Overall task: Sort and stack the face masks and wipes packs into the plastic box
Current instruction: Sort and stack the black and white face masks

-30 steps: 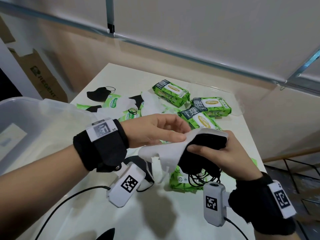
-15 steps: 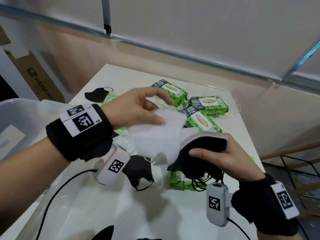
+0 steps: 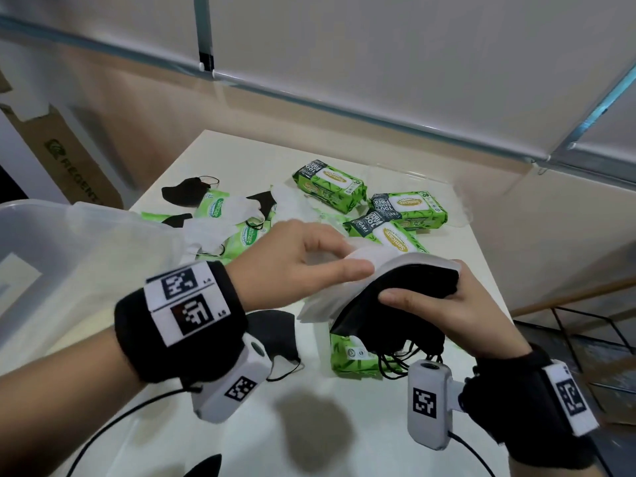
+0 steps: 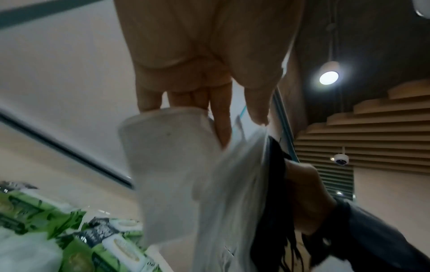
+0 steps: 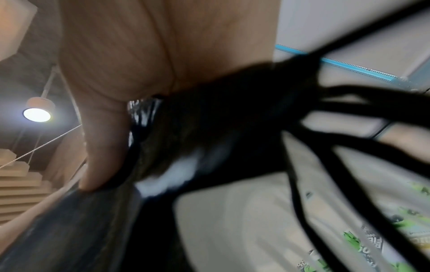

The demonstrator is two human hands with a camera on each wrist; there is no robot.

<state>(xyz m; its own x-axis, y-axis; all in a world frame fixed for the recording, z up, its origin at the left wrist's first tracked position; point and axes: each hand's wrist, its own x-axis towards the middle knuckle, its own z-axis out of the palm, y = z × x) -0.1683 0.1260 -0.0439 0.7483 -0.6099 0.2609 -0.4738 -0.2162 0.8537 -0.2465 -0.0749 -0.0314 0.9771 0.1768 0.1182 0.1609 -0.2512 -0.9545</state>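
My right hand grips a stack of black face masks above the table's near right part; their ear loops dangle below. My left hand pinches a white mask laid against the stack's top and left side. From the left wrist, the white mask hangs from my fingers, with the black stack to its right. The right wrist view is filled by my thumb and the black masks. The clear plastic box stands at the left.
Green wipes packs lie at the back right of the white table, and another pack lies under my right hand. Loose black masks and white masks lie around. A cardboard box leans at the far left.
My left hand lifted the white mask up and left off the stack, then brought it back down against the stack. My right hand stayed in place with the black masks.
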